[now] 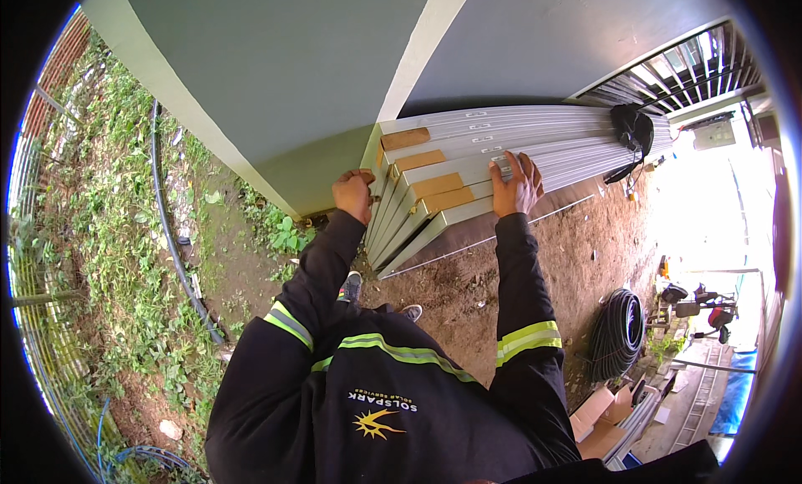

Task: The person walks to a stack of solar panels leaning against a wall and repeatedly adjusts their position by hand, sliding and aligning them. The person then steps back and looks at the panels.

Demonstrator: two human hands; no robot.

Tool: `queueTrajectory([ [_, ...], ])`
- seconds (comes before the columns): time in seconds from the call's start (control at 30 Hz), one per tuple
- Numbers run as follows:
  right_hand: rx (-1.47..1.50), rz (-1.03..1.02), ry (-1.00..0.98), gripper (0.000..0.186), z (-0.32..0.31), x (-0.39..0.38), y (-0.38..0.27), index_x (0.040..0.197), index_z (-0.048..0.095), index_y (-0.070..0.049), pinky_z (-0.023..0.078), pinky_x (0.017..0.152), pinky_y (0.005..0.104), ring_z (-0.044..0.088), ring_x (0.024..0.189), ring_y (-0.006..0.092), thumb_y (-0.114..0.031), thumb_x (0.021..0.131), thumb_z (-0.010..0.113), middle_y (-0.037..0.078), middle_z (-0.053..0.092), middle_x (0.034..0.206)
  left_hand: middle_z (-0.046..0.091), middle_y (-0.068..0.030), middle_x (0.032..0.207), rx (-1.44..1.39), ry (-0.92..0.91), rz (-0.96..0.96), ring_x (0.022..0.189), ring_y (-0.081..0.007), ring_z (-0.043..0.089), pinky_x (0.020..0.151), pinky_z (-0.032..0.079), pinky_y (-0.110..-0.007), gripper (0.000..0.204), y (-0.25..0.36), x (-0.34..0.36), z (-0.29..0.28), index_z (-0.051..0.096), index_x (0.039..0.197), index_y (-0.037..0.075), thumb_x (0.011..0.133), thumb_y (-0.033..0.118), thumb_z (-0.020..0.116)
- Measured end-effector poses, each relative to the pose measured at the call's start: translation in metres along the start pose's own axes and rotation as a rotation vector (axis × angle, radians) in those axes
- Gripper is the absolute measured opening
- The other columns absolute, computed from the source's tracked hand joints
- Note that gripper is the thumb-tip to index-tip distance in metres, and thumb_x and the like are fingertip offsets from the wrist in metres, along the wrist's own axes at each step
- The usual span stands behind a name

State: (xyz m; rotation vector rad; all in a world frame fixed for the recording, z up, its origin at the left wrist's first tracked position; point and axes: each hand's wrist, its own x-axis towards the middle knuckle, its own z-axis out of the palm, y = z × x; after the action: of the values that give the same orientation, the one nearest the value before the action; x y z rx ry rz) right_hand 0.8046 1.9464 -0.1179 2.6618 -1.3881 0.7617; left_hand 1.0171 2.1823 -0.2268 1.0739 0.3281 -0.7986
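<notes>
Several silver-framed panels (526, 141) stand on edge in a row, leaning toward the wall. Brown cardboard corner pieces (434, 185) cover their near top corners. At the panels' near end is my left hand (354, 196), its fingers curled in beside the corners; whatever they pinch is hidden. My right hand (516, 183) lies over the top edges of the nearer panels, fingers apart and bent slightly downward. Small white labels (481, 139) mark the top edges. Farther along, a black bag (632, 129) rests on the panels.
A grey-green wall (276, 66) rises behind the panels. Weeds (109, 192) and a black hose (171, 233) lie to the left. On the dirt at right are a coil of black pipe (616, 334), opened cardboard boxes (603, 417) and a ladder (697, 400).
</notes>
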Motion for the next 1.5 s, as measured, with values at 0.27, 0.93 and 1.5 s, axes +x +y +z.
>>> queueTrajectory([
  [0.27, -0.032, 0.000, -0.001, 0.049, -0.001, -0.001, -0.002, 0.134, 0.075, -0.026, 0.030, 0.121, 0.0533, 0.046, 0.147, 0.0291, -0.051, 0.092, 0.076, 0.003, 0.061, 0.151, 0.076, -0.0081, 0.115, 0.892, -0.116, 1.078, 0.087, -0.0312, 0.074, 0.073, 0.058, -0.040, 0.026, -0.007, -0.040, -0.001, 0.078, 0.112, 0.011, 0.086, 0.009, 0.084],
  [0.93, 0.039, 0.025, -0.026, 0.052, -0.006, -0.001, -0.005, 0.134, 0.076, -0.022, 0.028, 0.123, 0.0549, 0.044, 0.149, 0.0329, -0.051, 0.090, 0.077, 0.008, 0.059, 0.152, 0.075, -0.0086, 0.104, 1.006, -0.153, 1.367, 0.084, -0.0332, 0.076, 0.070, 0.061, -0.043, 0.011, -0.017, -0.005, -0.007, 0.076, 0.100, 0.008, 0.089, 0.008, 0.080],
  [1.5, -0.011, 0.005, -0.003, 0.049, -0.006, -0.003, -0.004, 0.134, 0.075, -0.023, 0.030, 0.121, 0.0539, 0.046, 0.148, 0.0297, -0.048, 0.091, 0.077, 0.003, 0.060, 0.151, 0.065, -0.0083, 0.090, 0.708, 0.010, 0.743, 0.067, -0.0255, 0.061, 0.062, 0.049, -0.040, 0.016, -0.051, -0.005, 0.009, 0.066, 0.103, 0.003, 0.093, 0.012, 0.075],
])
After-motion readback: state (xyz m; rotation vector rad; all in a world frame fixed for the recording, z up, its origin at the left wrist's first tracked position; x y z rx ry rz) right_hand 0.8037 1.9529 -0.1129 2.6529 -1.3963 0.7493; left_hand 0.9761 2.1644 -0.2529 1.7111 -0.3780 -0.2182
